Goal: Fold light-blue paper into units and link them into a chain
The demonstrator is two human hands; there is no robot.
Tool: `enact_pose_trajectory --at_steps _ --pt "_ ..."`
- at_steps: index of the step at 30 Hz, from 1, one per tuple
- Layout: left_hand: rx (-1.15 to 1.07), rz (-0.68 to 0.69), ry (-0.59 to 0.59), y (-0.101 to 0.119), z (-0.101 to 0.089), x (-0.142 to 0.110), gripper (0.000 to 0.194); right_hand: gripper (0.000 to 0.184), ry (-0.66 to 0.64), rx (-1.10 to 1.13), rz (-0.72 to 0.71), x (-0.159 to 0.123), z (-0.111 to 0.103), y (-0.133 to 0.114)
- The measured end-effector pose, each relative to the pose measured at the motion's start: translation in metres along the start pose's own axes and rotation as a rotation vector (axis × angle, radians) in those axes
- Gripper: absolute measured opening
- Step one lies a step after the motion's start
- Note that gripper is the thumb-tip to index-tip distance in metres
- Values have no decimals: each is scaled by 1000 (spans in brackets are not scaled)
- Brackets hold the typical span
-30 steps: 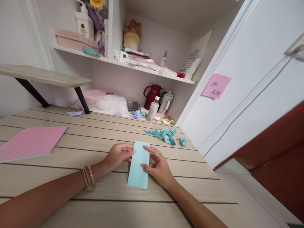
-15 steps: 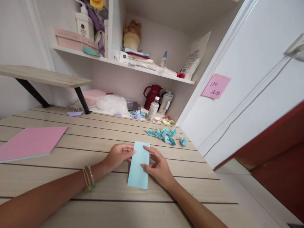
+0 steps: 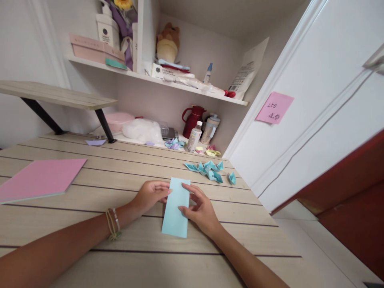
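Observation:
A light blue strip of paper (image 3: pixel 174 220), taller than it is wide, is held just over the table in front of me. My left hand (image 3: pixel 154 195) pinches its left edge near the top, thumb in front and fingers behind. On the right side, my right hand (image 3: pixel 199 208) grips the paper with its thumb and index finger on the front face; the other fingers are curled at the edge or behind. Beyond the hands lie several folded blue paper boats (image 3: pixel 208 170), with one boat (image 3: pixel 232 179) apart from them on the right.
A stack of pink paper (image 3: pixel 45 176) lies at the left on the slatted table (image 3: pixel 126 264). At the back stand a clear bottle (image 3: pixel 194 138), a red jug (image 3: pixel 193 120) and a tumbler (image 3: pixel 210 130). A small raised shelf (image 3: pixel 57 94) stands at the back left.
The view has shifted very slightly. Both hands keep the same hold on the blue paper.

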State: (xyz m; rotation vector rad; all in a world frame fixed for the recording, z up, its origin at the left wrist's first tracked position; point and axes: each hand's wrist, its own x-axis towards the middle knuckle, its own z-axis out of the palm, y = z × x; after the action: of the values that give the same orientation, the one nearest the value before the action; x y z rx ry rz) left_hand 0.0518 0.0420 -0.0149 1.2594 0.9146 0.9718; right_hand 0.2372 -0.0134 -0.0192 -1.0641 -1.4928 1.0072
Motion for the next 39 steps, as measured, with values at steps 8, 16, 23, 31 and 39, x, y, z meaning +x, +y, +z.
enact_pose_trajectory --at_steps 8,16,23,31,39 --pt "13 -2 9 -2 -1 1 31 56 -6 13 17 0 0 -1" --pt "4 0 -17 -1 -1 1 29 56 -10 6 2 0 0 1" --pt "1 11 -16 -2 -1 1 28 56 -4 6 2 0 0 2" --pt "23 23 14 1 0 0 32 59 57 238 95 2 0 -4" --pt "39 56 7 0 -1 1 31 54 127 314 245 5 -2 1"
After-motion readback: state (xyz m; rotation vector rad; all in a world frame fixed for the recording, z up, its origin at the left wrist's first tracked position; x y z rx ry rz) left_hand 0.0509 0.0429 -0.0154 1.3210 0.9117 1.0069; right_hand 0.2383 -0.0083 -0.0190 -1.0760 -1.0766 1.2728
